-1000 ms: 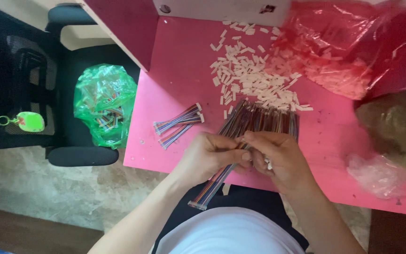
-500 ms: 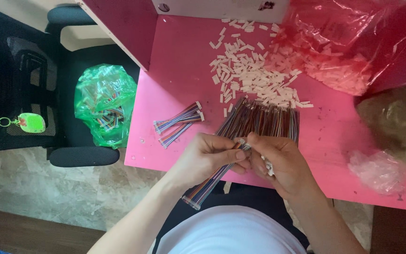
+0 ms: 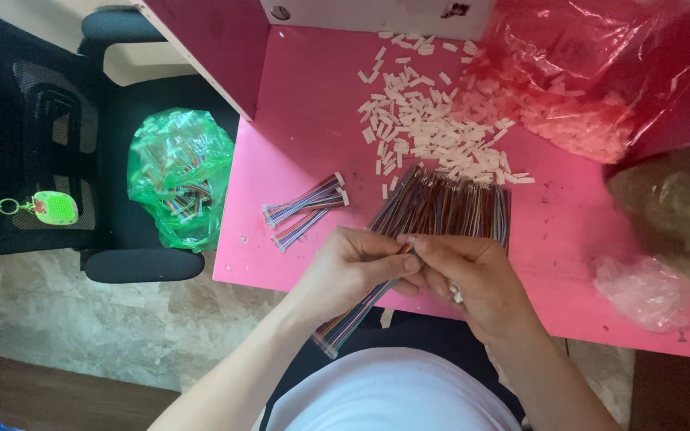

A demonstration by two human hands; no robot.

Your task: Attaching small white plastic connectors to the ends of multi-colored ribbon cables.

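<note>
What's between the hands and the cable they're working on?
Nothing visible. The left hand and right hand both already grip the striped ribbon cable at the pink table edge, fingertips meeting over its upper end.

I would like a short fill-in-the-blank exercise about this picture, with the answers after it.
1. The table top is ____ in colour.
2. Both hands, left hand and right hand, hold one multicoloured ribbon cable over the table's ____ edge.
3. The green bag lies on a black ____.

Answers: pink; near; chair
</note>
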